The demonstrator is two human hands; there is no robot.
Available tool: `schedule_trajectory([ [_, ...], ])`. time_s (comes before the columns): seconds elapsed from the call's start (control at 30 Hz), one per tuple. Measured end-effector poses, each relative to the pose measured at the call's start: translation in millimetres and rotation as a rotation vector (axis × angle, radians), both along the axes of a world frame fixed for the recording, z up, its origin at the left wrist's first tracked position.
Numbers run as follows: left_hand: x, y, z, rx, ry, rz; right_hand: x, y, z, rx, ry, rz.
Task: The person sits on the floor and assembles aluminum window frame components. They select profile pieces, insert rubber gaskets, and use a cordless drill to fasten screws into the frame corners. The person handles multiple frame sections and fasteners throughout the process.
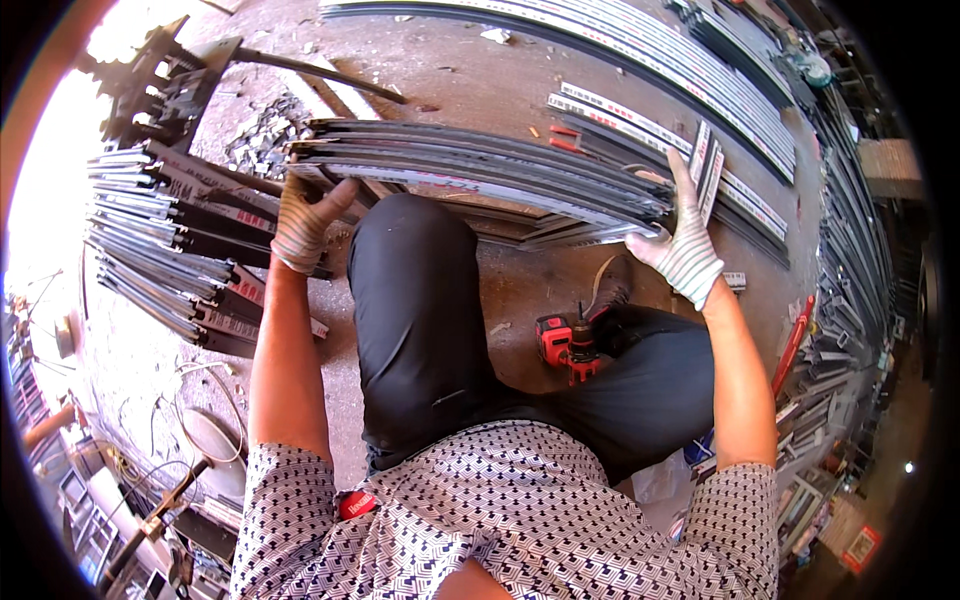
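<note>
A bundle of long dark metal profiles point(480, 172) with pale, printed protective film stretches crosswise in front of my bent knee. My left hand point(305, 222), in a striped work glove, is closed around the bundle's left end, its thumb on the near side. At the other end, my right hand point(690, 250) wears a matching glove. Its thumb and a finger are spread apart around the profile ends, with the palm toward them; its other fingers are partly hidden. A red and black cordless drill point(567, 345) stands on the floor between my legs, beside my shoe point(611, 284).
Stacked profiles point(205, 255) lie at my left, near a dark metal stand point(165, 95). More long film-covered profiles point(640, 65) lie across the far floor. Shorter pieces point(735, 190) lie beyond my right hand. Profiles and a red bar point(793, 345) line the right side.
</note>
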State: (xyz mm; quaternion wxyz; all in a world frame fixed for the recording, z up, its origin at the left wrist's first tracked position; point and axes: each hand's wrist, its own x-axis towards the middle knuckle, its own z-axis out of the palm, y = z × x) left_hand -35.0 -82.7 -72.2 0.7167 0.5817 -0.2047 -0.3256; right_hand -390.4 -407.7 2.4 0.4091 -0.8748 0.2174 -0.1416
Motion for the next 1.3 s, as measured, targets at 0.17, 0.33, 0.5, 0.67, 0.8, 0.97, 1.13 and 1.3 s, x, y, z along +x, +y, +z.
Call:
schedule_trajectory([
  [0.17,6,-4,-6,0.046,0.020,-0.031,-6,-3,-23,-0.002,-0.080,-0.053],
  [0.33,2,-4,-2,0.062,0.060,-0.056,0,5,-31,-0.010,-0.093,-0.071],
  [0.5,3,-7,-9,0.141,0.005,0.019,8,11,-27,0.152,-0.097,-0.099],
  [0.67,3,-12,-10,0.178,-0.050,0.075,9,17,-16,0.127,-0.108,-0.147],
  [0.8,1,-11,-8,0.227,-0.082,0.062,9,16,-12,-0.049,-0.148,-0.050],
  [0.97,-4,-14,1,0.242,-0.107,0.060,8,16,-12,-0.177,-0.188,-0.038],
  [1.13,1,-12,-2,0.274,-0.139,0.065,8,16,-14,-0.174,-0.224,-0.016],
  [1.3,4,-13,-5,0.266,-0.184,0.091,9,14,-18,-0.118,-0.214,-0.038],
])
